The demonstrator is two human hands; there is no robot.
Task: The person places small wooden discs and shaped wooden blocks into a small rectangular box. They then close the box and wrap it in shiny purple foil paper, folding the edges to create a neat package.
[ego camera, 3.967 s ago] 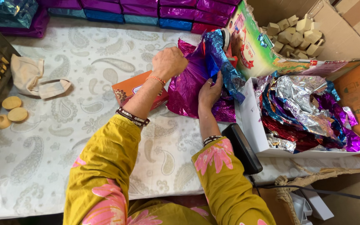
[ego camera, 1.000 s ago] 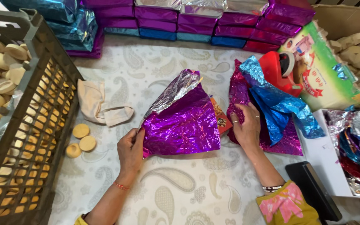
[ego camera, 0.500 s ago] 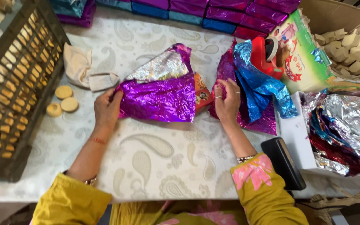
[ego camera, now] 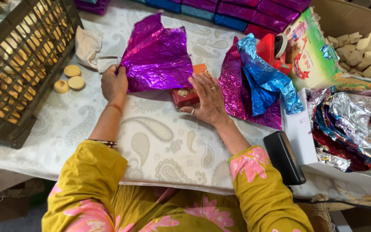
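One purple foil sheet newly flattened, three discs

The foil sheet is shiny purple-magenta, crinkled. The box under it is red and orange. The foil pile beside it is magenta with bright blue on top. The tablecloth is white with a pale grey-green paisley pattern. The sleeves are mustard yellow with pink flowers. The crate is dark brown, and the three discs beside it are tan. The tape dispenser is red.
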